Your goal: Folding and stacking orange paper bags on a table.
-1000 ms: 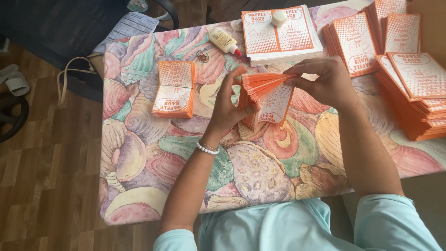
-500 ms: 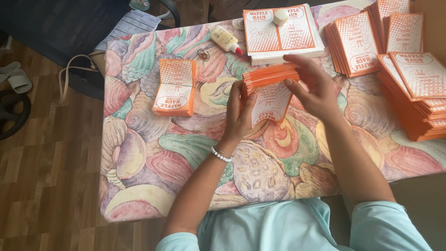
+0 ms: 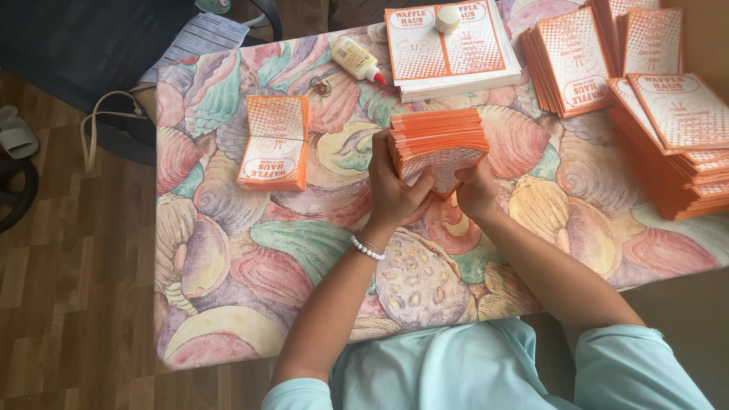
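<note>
- Orange-edged paper sleeves, a thick stack (image 3: pixel 439 144), held just above the table (image 3: pixel 228 304) near its centre, slightly toward 12 o'clock from the person.
- Stack stands on edge: orange top edges face up, white dotted faces visible below, lower end tapers to a point between the hands.
- Long axis of the top edge runs roughly 9-to-3 o'clock, tilted a little.
- Left hand (image 3: pixel 395 190) clamps the stack's 9 o'clock side, fingers wrapped up the flank, thumb on the near face. Bead bracelet (image 3: pixel 367 247) on that wrist.
- Right hand (image 3: pixel 477 191) pinches the lower 4 o'clock corner, fingers curled shut on it; sits lower than the left.
- Both hands touch the stack; left covers more of it.
- At 9 o'clock from the stack, well apart: a small pile of the same sleeves (image 3: pixel 275 143) lying flat.
- At 12 o'clock: flat printed sheets (image 3: pixel 448 49) with a small white cap (image 3: pixel 448 18) on top; glue bottle (image 3: pixel 358 61) at 11 o'clock, lying on its side, red tip toward the sheets.
- At 1 to 3 o'clock: taller orange stacks (image 3: pixel 668 144) along the table's edge.
- Tablecloth is a pastel shell print.
</note>
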